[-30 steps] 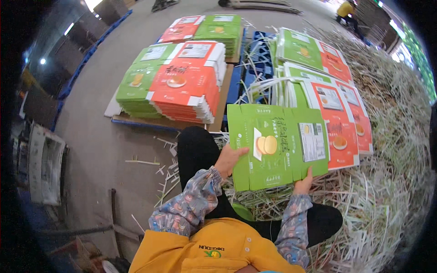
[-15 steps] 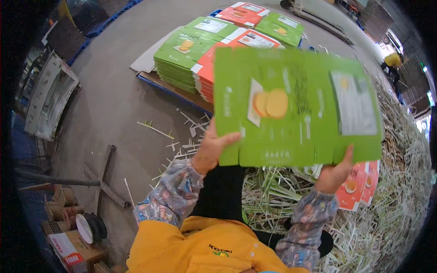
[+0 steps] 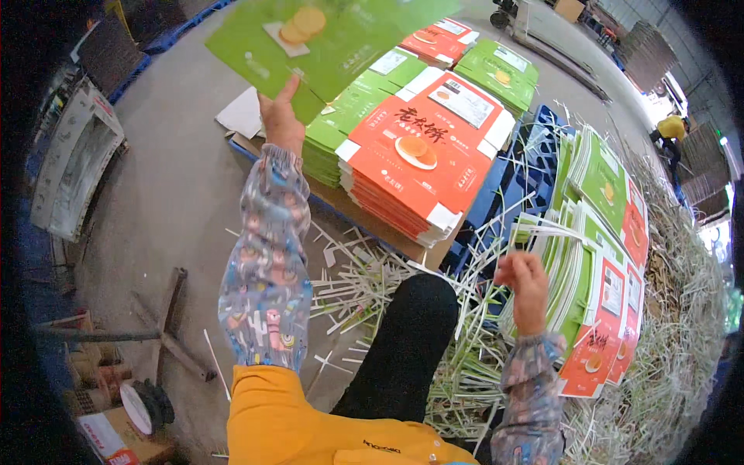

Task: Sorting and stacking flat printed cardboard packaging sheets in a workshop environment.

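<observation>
A flat green carton blank (image 3: 341, 39) printed with round yellow cakes is held up at the upper left. My left hand (image 3: 282, 118) pinches its near edge, thumb on the printed face, above a stack of green blanks (image 3: 322, 151). To the right of that stack, a pile of orange blanks (image 3: 434, 151) sits on the same blue pallet. My right hand (image 3: 527, 288) holds nothing that I can see; its fingers are loosely bent and apart. It is beside bundled green and orange blanks (image 3: 601, 310) that stand tilted on the right.
White and green paper trimmings (image 3: 465, 372) cover the floor around my knee (image 3: 422, 310). A blue pallet (image 3: 492, 198) lies under the stacks. To the left stand a metal-legged frame (image 3: 167, 333) and a cardboard box (image 3: 128, 434). A person in yellow (image 3: 670, 128) is far right.
The green blank has gone from both hands in front of me to my left hand alone, up and to the left. My right hand has let go and moved slightly left.
</observation>
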The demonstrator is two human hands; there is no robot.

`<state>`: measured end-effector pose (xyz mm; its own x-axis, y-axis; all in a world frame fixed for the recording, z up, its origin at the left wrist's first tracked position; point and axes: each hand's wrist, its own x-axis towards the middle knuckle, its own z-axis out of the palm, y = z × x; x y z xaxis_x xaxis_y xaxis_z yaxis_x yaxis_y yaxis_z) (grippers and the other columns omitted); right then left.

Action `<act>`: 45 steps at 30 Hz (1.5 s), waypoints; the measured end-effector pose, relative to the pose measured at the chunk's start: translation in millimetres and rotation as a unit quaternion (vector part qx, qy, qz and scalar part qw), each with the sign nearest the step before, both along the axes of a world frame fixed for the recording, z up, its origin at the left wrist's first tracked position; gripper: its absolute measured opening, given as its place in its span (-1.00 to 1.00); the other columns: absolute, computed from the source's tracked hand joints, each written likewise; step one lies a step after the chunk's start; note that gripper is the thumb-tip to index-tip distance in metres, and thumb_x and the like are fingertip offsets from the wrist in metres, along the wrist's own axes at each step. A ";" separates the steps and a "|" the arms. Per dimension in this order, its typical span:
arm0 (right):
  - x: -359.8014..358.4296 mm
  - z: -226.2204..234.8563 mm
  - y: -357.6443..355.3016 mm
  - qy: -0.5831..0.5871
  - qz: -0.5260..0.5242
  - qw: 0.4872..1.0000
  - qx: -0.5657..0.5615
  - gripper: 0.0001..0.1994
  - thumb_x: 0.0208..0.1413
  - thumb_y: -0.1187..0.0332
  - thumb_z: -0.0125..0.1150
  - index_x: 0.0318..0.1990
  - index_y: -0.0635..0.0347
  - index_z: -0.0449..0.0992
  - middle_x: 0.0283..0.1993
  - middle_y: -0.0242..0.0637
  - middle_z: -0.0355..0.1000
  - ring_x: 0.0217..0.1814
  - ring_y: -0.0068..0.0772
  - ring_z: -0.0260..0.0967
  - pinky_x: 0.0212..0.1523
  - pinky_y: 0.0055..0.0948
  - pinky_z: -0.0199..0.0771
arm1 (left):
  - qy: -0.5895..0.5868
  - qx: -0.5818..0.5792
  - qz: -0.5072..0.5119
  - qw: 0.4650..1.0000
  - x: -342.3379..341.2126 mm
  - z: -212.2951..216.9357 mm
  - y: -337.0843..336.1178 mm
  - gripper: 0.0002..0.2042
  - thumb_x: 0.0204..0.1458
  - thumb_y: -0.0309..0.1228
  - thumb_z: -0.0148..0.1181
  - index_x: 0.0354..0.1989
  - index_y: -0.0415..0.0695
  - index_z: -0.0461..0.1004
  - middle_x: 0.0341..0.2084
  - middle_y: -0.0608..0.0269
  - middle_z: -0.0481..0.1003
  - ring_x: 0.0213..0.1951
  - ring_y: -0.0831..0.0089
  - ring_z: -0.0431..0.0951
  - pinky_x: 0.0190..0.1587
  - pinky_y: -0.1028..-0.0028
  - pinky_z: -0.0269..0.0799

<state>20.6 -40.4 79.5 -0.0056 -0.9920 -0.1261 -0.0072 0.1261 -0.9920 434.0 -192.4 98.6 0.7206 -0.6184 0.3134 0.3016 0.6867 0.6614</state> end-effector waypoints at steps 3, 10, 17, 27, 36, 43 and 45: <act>-22.8 -43.1 18.7 0.033 -0.040 0.995 0.085 -0.84 0.09 0.32 -0.07 -0.35 0.23 0.32 -0.43 -0.30 0.36 -0.48 -0.54 0.33 -0.48 -0.57 0.40 | 0.011 0.145 0.024 0.989 18.1 -74.3 -36.8 -0.47 -0.23 -0.68 0.13 -0.01 -0.20 0.14 -0.14 0.16 0.31 -0.14 0.29 0.36 -0.14 0.38 0.35; -70.4 -76.4 56.6 0.036 -0.103 0.978 0.178 -0.85 0.07 0.34 -0.04 -0.36 0.25 0.33 -0.46 -0.27 0.36 -0.53 -0.53 0.34 -0.52 -0.58 0.39 | 0.099 0.270 -0.009 0.958 39.2 -145.2 -66.7 -0.45 -0.30 -0.71 0.17 -0.05 -0.26 0.11 -0.18 0.06 0.33 -0.22 0.26 0.40 -0.22 0.34 0.41; -97.2 -88.3 82.2 0.016 -0.123 0.977 0.173 -0.87 0.07 0.33 -0.04 -0.37 0.20 0.33 -0.47 -0.29 0.36 -0.55 -0.53 0.33 -0.57 -0.61 0.38 | 0.062 0.280 -0.029 0.958 32.7 -143.9 -60.8 -0.45 -0.27 -0.67 0.17 -0.05 -0.24 0.09 -0.18 0.07 0.33 -0.24 0.25 0.41 -0.34 0.30 0.44; -128.6 -106.5 120.5 -0.002 -0.142 0.966 0.214 -0.82 0.05 0.30 -0.02 -0.34 0.25 0.34 -0.47 -0.28 0.37 -0.53 -0.51 0.32 -0.49 -0.56 0.36 | -0.120 0.370 -0.134 0.911 244.1 -188.4 -58.7 -0.69 -0.16 -0.45 0.13 -0.18 -0.18 0.32 -0.30 0.22 0.38 -0.29 0.35 0.39 -0.30 0.42 0.35; -271.6 -170.7 193.4 -0.010 -0.541 0.841 0.012 -0.76 0.00 0.32 0.03 -0.24 0.27 0.25 -0.45 -0.31 0.31 -0.49 -0.55 0.26 -0.47 -0.55 0.34 | -0.326 0.373 0.108 0.862 79.1 -122.2 -51.1 -0.48 -0.24 -0.35 0.18 -0.08 -0.28 0.18 -0.15 0.13 0.26 -0.31 0.39 0.33 -0.36 0.42 0.31; -318.7 -221.1 216.9 -0.041 -0.683 0.724 0.093 -0.60 -0.07 0.24 0.09 -0.15 0.34 0.22 -0.24 -0.18 0.28 -0.23 -0.30 0.26 -0.22 -0.38 0.28 | -0.327 0.191 -0.154 0.913 -171.7 -45.4 13.2 -0.55 -0.15 -0.51 0.09 -0.03 -0.24 0.15 -0.18 0.19 0.29 -0.22 0.44 0.34 -0.26 0.53 0.29; -306.3 -221.3 199.7 -0.306 -0.587 0.750 0.003 -0.54 -0.03 0.20 0.07 -0.02 0.32 0.22 -0.08 -0.21 0.29 -0.08 -0.30 0.28 -0.14 -0.34 0.30 | -0.335 0.177 -0.220 0.899 -226.7 -28.6 50.6 -0.62 -0.14 -0.52 0.07 -0.08 -0.24 0.22 -0.23 0.22 0.33 -0.24 0.49 0.35 -0.27 0.57 0.28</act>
